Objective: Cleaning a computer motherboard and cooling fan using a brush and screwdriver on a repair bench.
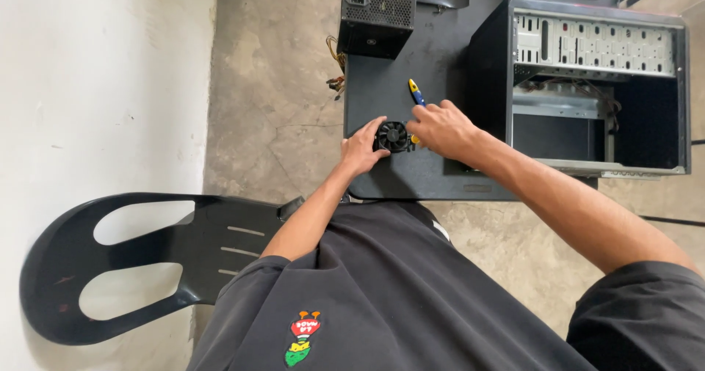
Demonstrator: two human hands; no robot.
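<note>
The left hand (pixel 361 149) rests with its fingers curled against the left edge of a small black cooling fan (pixel 392 136), steadying it on the dark panel (pixel 411 173) that lies flat on the floor. The right hand (pixel 440 129) comes in from the other side, fingers bent down over the fan's right edge and closed around the yellow end of a screwdriver (pixel 416 92) with a blue-and-yellow handle, whose shaft points away from the person across the panel. The fan sits between the two hands, near the middle of the panel. Just to the right of the right hand stands an open black computer case (pixel 595 85), its bare metal frame and drive bays showing. At the far end of the panel is a black power supply unit (pixel 376 17) with loose wires beside it. To the left, over the concrete floor (pixel 264 107), a black plastic chair (pixel 147 261) sits close to the person's side.
</note>
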